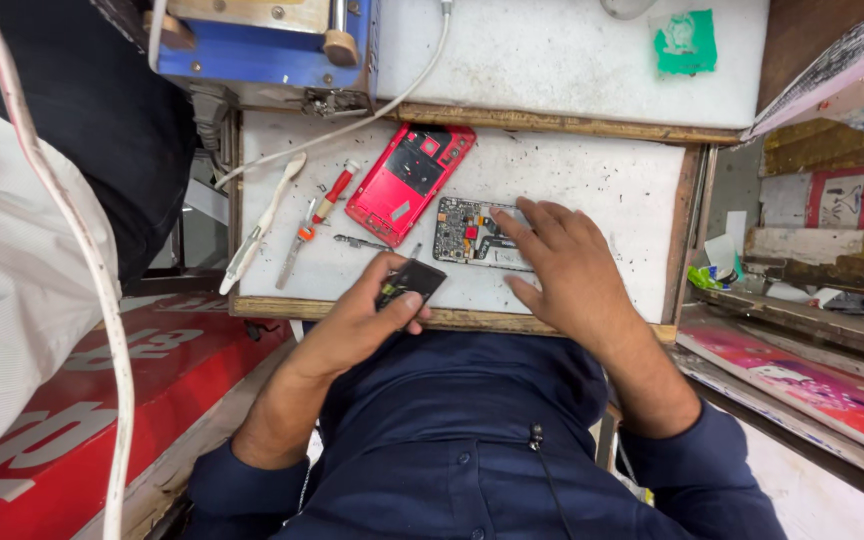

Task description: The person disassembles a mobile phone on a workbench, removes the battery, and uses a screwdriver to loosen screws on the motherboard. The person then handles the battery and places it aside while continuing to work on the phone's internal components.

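An opened phone body (464,232) with its circuit board bare lies on the white worktop (592,180). My right hand (564,268) rests flat on the phone's right part, fingertips on the board. My left hand (367,312) is at the worktop's near edge, gripping a small flat black part (412,281) just left of the phone. A red phone back cover (408,172) lies tilted beyond them, inner side up.
A red-handled screwdriver (330,196), tweezers (290,256), a white tool (260,228) and a small metal piece (357,242) lie at the left. A blue machine (262,45) and a white cable (352,122) sit behind. A person's white sleeve (12,290) is at far left.
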### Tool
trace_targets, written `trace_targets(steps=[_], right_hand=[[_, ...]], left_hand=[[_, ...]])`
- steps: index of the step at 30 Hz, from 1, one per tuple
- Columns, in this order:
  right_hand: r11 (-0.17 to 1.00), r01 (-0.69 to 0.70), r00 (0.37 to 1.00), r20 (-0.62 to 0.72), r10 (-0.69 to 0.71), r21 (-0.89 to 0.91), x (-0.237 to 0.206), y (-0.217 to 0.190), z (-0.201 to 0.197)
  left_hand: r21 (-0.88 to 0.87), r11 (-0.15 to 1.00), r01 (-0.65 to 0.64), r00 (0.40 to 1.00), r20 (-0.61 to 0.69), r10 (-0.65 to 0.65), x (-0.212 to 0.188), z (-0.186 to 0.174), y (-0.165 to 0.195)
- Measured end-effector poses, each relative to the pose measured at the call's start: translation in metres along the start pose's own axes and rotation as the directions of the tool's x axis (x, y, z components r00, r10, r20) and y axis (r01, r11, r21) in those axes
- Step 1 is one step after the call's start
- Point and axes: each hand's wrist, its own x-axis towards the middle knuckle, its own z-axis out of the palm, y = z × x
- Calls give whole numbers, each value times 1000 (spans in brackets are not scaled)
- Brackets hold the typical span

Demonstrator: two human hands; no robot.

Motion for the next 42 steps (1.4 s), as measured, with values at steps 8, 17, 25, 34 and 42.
trace_targets(steps=[8,17,25,34,42], right_hand=[[957,-290,954,-72,291,28,-2,-15,12],[803,-450,870,-12,494,390,-18,-23,13],[710,-476,859,100,503,519,-29,-9,20],[887,-310,816,-382,433,343,0,58,-27],[930,-47,914,-360,188,365,109,47,-26]], left_hand=[[24,998,-61,994,-92,63,32,40,0],[171,965,-198,967,-127,221,87,38,12],[201,966,-162,983,-47,175,94,30,37],[874,424,-238,736,-123,665,14,-4,35],[975,200,-100,553,-113,826,9,-9,8]])
